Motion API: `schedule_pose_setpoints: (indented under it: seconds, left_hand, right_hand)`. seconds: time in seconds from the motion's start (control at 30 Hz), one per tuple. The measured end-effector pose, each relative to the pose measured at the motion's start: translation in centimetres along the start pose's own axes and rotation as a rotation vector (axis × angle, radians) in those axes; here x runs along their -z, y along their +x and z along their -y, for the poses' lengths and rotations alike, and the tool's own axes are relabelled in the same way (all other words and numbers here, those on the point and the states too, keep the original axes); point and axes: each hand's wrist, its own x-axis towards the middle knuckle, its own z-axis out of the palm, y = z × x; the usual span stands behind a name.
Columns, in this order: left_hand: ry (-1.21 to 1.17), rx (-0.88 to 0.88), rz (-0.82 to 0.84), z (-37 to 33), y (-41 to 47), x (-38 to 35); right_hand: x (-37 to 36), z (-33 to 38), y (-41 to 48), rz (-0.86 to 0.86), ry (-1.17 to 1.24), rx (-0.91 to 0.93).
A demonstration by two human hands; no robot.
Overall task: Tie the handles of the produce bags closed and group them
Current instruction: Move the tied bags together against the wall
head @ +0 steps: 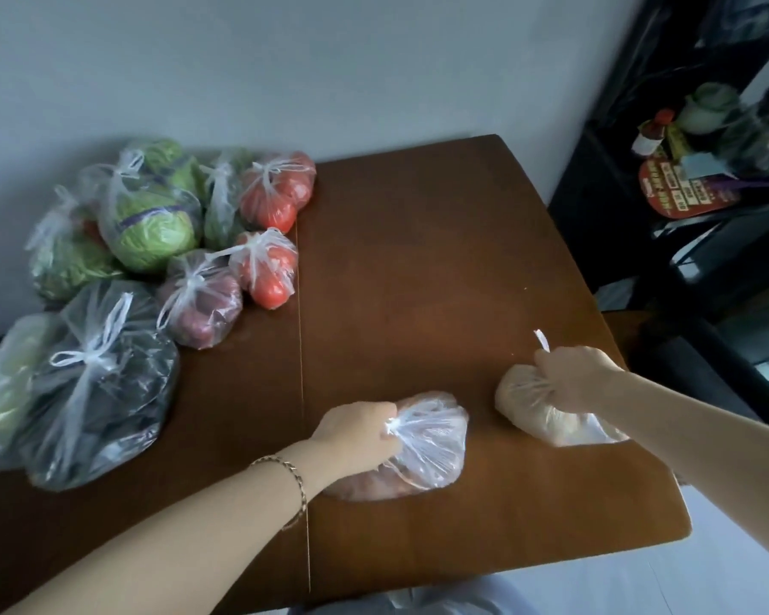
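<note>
The left hand (356, 430) clenches the neck of a reddish bag (422, 450); just beside it, the right hand (571, 375) clenches a pale bag (524, 401) on the desk (418, 259).

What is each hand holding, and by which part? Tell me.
Left hand grips the pinkish bag by its gathered neck. Right hand grips the tan bag by its bunched handles.

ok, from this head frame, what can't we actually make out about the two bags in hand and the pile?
- Knot on the clear plastic bag of reddish produce: its gathered neck is covered by the left hand.
- Knot on the clear bag of pale beige contents: covered by the right hand.
- Pale green bag: cut off by the left frame edge.
- Dark bag's contents: unclear through glare.
</note>
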Motion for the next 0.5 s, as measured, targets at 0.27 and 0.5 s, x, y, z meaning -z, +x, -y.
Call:
schedule_pose_setpoints:
  seconds: [0.27,0.5]
  left_hand:
    - [-0.373,0.346,-0.299,11.6,-2.4,3.3]
    - [-0.611,0.361,-0.379,17.9,-0.4,4.9]
  right_hand:
    - [5.5,9.9,2.0,-0.085,0.476,-0.119]
    - [9.3,20.0,4.3,-0.149,0.847,-0.175]
